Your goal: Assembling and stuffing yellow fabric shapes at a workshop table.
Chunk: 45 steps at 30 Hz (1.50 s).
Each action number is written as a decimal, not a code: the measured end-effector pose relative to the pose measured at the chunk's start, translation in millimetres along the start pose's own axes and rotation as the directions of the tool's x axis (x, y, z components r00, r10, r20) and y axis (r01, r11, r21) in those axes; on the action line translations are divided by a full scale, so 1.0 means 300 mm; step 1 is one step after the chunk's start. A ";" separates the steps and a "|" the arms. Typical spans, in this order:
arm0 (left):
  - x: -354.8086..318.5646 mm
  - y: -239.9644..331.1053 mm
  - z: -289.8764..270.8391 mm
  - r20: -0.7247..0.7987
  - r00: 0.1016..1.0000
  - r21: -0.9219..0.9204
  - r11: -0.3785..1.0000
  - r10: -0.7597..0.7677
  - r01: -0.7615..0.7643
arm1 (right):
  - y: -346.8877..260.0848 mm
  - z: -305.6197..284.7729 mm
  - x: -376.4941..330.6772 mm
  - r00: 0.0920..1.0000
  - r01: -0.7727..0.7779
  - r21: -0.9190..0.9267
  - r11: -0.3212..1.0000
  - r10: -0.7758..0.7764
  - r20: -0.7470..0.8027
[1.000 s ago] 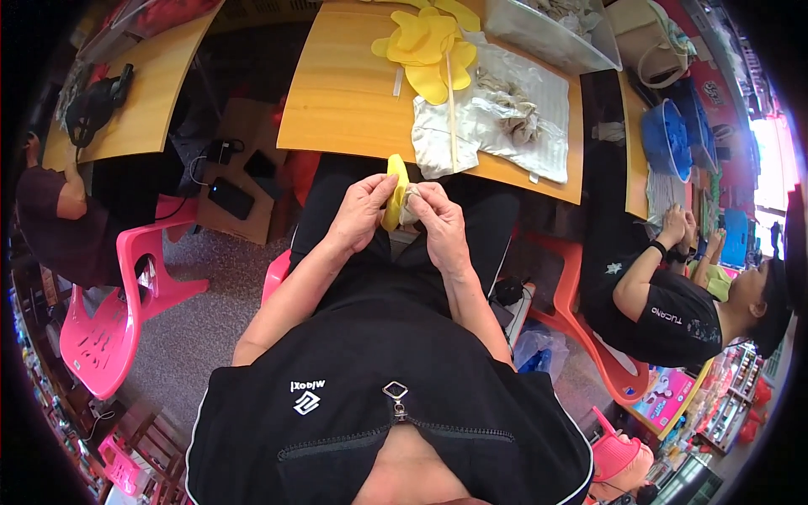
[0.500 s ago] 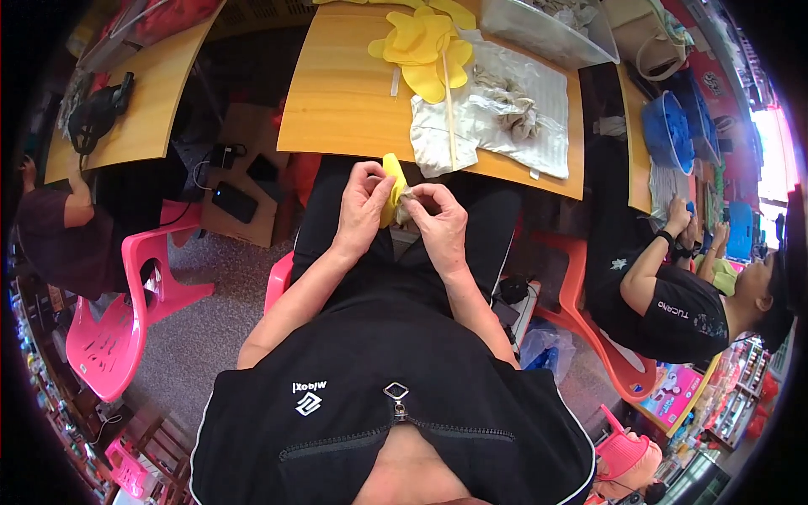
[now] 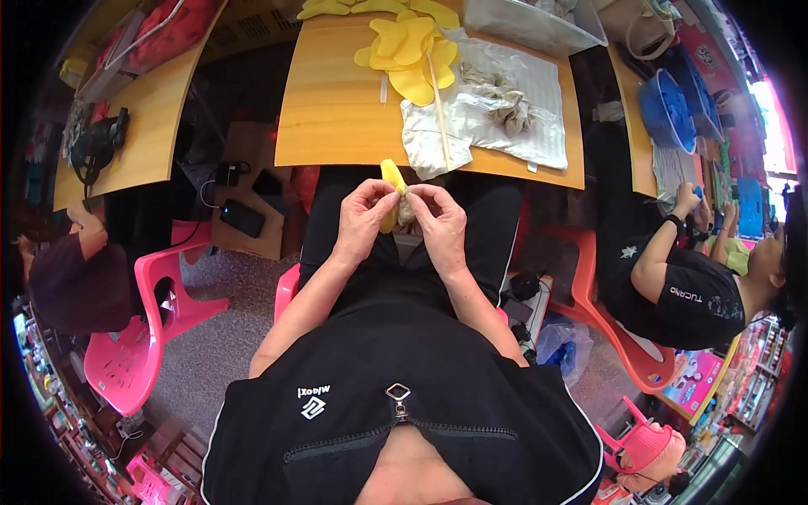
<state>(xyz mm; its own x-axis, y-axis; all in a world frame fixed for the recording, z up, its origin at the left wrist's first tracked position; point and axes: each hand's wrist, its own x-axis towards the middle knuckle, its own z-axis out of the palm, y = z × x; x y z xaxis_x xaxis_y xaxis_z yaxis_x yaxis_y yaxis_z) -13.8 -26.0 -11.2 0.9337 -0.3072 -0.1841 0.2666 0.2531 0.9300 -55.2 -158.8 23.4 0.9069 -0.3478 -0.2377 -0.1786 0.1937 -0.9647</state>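
The seated person is holding a narrow, bright-yellow, rounded flat piece (image 3: pixel 390 172) above the lap, just short of the near edge of a light-brown wood-topped table (image 3: pixel 328 109). The left hand (image 3: pixel 362 220) is pinching the yellow piece between thumb and forefinger, near its middle. The right hand (image 3: pixel 438 220) is bringing thumb and forefinger together on a small off-white cloth (image 3: pixel 406 212), which is pressing against the yellow piece's right side. The two sets of fingertips are almost meeting; I cannot tell whether they are touching. The remaining fingers are bending loosely, and their contact is not readable from here.

On the table, a heap of yellow rounded flat pieces (image 3: pixel 406 52) is lying toward the far side. A thin pale straight stick (image 3: pixel 438 109) is resting across the heap's edge and a folded white cloth (image 3: pixel 425 139). To the right, a crumpled grey-beige cloth bundle (image 3: pixel 512 111) is sitting on a whitish padded sheet (image 3: pixel 545 122). A translucent plastic bin (image 3: pixel 539 32) is standing at the far right corner.

At the right, a co-worker in a black short-sleeved shirt (image 3: pixel 700 296) is sitting beside another table, near a round blue plastic basin (image 3: pixel 667 114). At the left, a pink plastic chair (image 3: pixel 126 362) is standing on the speckled grey floor (image 3: pixel 210 353).
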 end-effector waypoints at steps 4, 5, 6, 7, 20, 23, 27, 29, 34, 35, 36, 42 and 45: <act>0.004 0.001 0.005 -0.049 0.997 -0.191 0.980 -0.061 0.050 | -0.003 -0.018 0.002 0.962 0.273 -0.303 0.913 -0.257 0.093; 0.005 0.002 0.006 -0.045 0.995 -0.280 0.958 -0.084 0.069 | -0.001 -0.023 0.003 0.954 0.299 -0.342 0.891 -0.270 0.131; 0.004 0.002 0.008 -0.037 0.996 -0.272 0.960 -0.086 0.073 | 0.002 -0.026 0.003 0.954 0.298 -0.341 0.892 -0.270 0.128; 0.003 0.002 0.009 0.000 0.994 -0.273 0.956 -0.108 0.104 | 0.006 -0.027 0.006 0.956 0.292 -0.334 0.896 -0.269 0.115; -0.014 -0.007 0.031 0.070 0.981 -0.358 0.914 -0.180 0.193 | 0.036 -0.009 0.022 0.990 0.114 -0.122 0.986 -0.123 -0.069; -0.007 0.013 0.034 0.029 0.969 -0.401 0.885 -0.246 0.236 | 0.018 -0.020 0.024 0.979 0.202 -0.326 0.924 -0.204 0.026; -0.005 0.034 0.024 0.058 0.968 -0.369 0.896 -0.245 0.249 | 0.003 -0.040 0.014 0.984 0.172 -0.352 0.920 -0.140 0.114; -0.005 0.035 0.019 0.092 0.966 -0.226 0.940 -0.240 0.255 | 0.007 -0.047 0.014 0.967 0.249 -0.360 0.899 -0.213 0.136; -0.002 0.041 0.002 0.157 0.947 -0.151 0.941 -0.280 0.303 | 0.046 -0.047 0.019 0.972 0.230 -0.362 0.903 -0.193 0.135; -0.003 0.044 -0.002 0.178 0.929 -0.124 0.930 -0.323 0.347 | 0.056 -0.042 0.016 0.963 0.270 -0.346 0.898 -0.244 0.118; -0.002 0.048 -0.007 0.175 0.930 -0.126 0.930 -0.323 0.347 | 0.065 -0.037 0.014 0.965 0.261 -0.350 0.900 -0.233 0.120; 0.020 0.056 -0.024 0.219 0.882 -0.080 0.893 -0.417 0.442 | 0.058 -0.035 0.029 0.989 0.135 -0.188 0.973 -0.119 0.092; 0.029 0.047 -0.022 0.134 0.890 -0.288 0.843 -0.435 0.455 | 0.031 -0.064 0.026 0.985 -0.129 0.131 0.983 0.112 0.135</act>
<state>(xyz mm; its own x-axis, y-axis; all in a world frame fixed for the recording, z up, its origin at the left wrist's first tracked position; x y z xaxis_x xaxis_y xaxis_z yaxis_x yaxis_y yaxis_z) -0.3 -19.0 -1.9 0.6831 -0.5065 -0.5261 0.7185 0.3372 0.6083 -57.0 -177.3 10.5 0.9244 -0.1972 -0.3266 -0.2431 0.3554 -0.9026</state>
